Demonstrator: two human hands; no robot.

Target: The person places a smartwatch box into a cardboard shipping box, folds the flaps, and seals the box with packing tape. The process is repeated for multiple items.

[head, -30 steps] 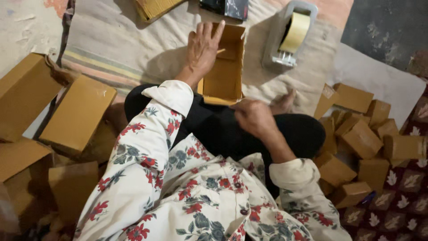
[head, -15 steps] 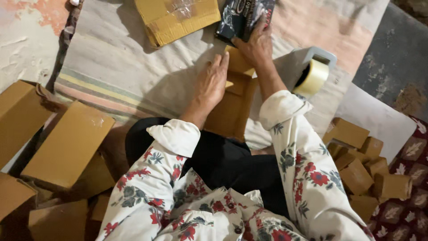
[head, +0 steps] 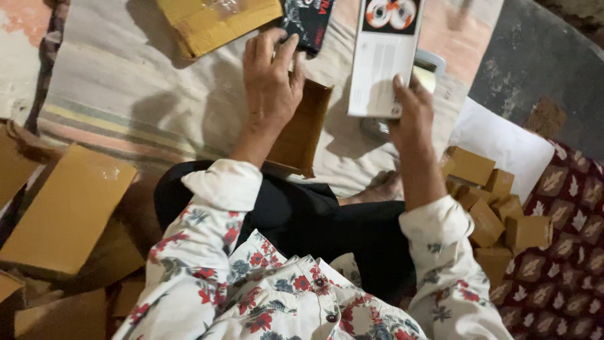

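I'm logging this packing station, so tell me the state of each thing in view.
Open brown box: open, tilted under the left hand.
White flat package: closed, held up in the right hand.
Dark packet: lying flat on the cloth, left fingertips on its edge.
Taped carton: sealed, lying flat.
Small boxes: closed, piled loosely.
Flat cardboard: folded flat, stacked.

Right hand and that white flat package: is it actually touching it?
Touching. The head view shows the right hand gripping the white flat package at its lower edge, thumb pressed on the face, lifting it above the cloth.
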